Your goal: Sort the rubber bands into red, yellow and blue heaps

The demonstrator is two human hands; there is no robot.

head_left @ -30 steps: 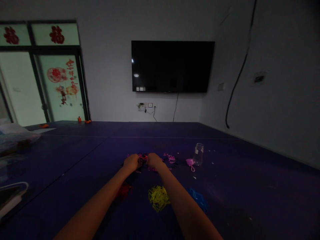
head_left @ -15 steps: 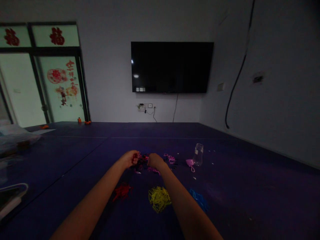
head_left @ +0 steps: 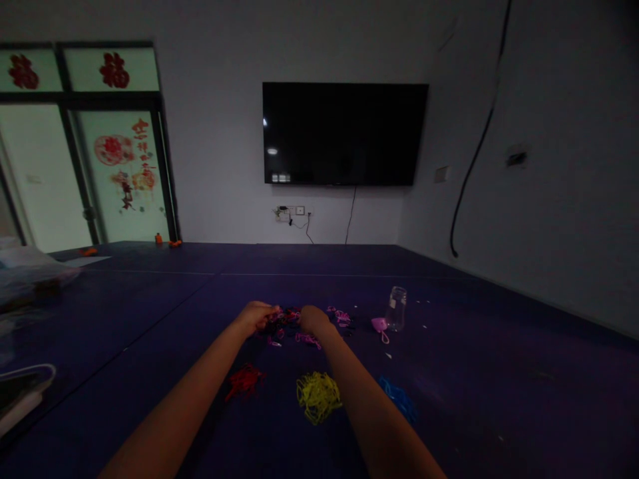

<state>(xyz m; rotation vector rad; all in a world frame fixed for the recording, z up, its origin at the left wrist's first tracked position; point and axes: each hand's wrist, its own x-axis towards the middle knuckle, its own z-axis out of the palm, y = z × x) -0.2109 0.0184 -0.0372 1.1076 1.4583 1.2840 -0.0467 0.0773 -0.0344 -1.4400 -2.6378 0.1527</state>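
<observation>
We see the left hand (head_left: 253, 317), fingertips nearly together, and the right hand (head_left: 314, 320), fingers curled, both at the mixed loops (head_left: 288, 318); can't tell what either grips. Red loops (head_left: 244, 381), yellow loops (head_left: 318, 397) and blue loops (head_left: 398, 398) lie nearer us, probably spaced so colours don't mix. Clear jar (head_left: 396, 315) upright, its label (head_left: 393, 303) unreadable to us. Door sign (head_left: 114, 70) reads 福.

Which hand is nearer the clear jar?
Right. The right hand is at the mixed pile, left of the jar; the left hand is farther left, at the pile's left edge.
</observation>
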